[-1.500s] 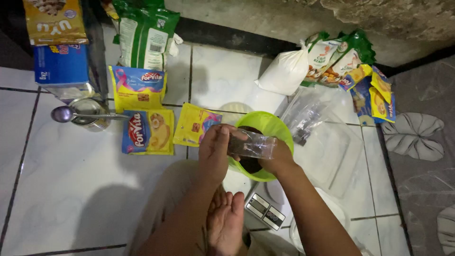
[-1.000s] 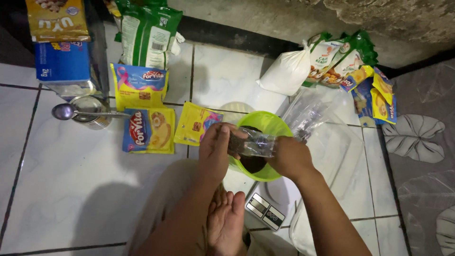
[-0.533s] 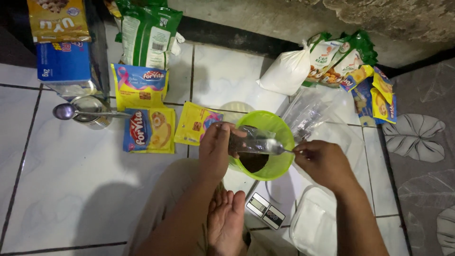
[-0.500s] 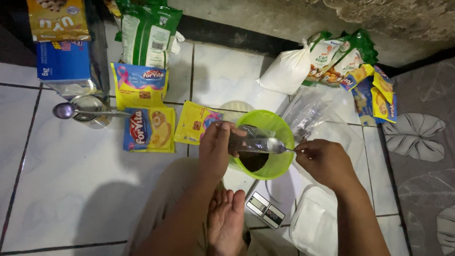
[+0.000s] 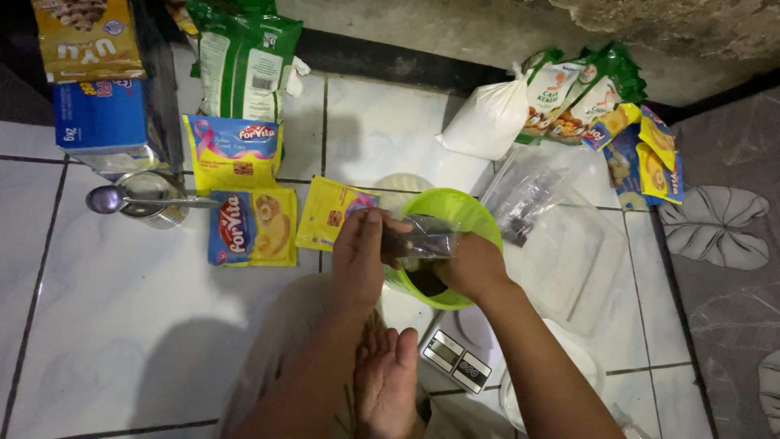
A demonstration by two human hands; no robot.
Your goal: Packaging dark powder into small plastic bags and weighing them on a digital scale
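Note:
A lime green bowl (image 5: 467, 218) with dark powder at its bottom stands on the white tiled floor. Over it my left hand (image 5: 360, 256) and my right hand (image 5: 471, 267) both grip a small clear plastic bag (image 5: 424, 242) of dark brown powder, one at each end. The bag lies roughly level across the bowl's near rim. My bare foot (image 5: 388, 382) rests on the floor below the hands.
Yellow sachets (image 5: 331, 213) and a blue and yellow packet (image 5: 253, 228) lie left of the bowl. A metal can with a spoon (image 5: 146, 197) sits further left. A small digital scale (image 5: 458, 362) is near my foot. A white powder bag (image 5: 487, 122), green packets and empty clear bags lie behind and right.
My right hand, which had drawn away to the right of the bowl, has come back and taken hold of the bag's right end. The left hand has stayed in place.

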